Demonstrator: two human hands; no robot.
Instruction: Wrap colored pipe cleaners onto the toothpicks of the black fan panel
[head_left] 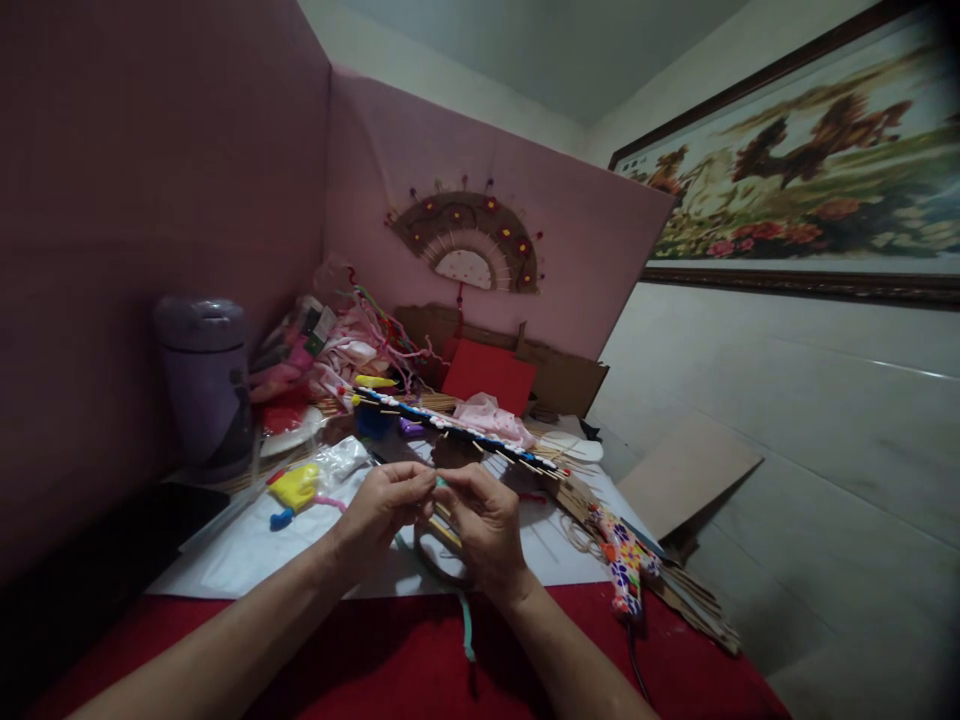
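My left hand [391, 500] and my right hand [480, 525] meet above the white sheet, both with fingers closed in a pinch. Between the fingertips shows a small bit of a green fuzzy stem, which looks like a pipe cleaner. Its loose end [468, 632] seems to hang below my right hand, over the red cloth; the middle of it is hidden. Just beyond my hands lies a dark strip [457, 428] with thin wooden sticks and pale and blue trim. Under my hands sits a partly hidden rounded object whose kind I cannot tell.
A flower-patterned glue gun [626, 565] lies at the right, its cord trailing forward. Yellow clay [295, 487] in plastic is at the left, near a purple cup [206, 385]. Behind are a red card [489, 378] and cardboard; a decorated fan [469, 240] hangs on the pink panel.
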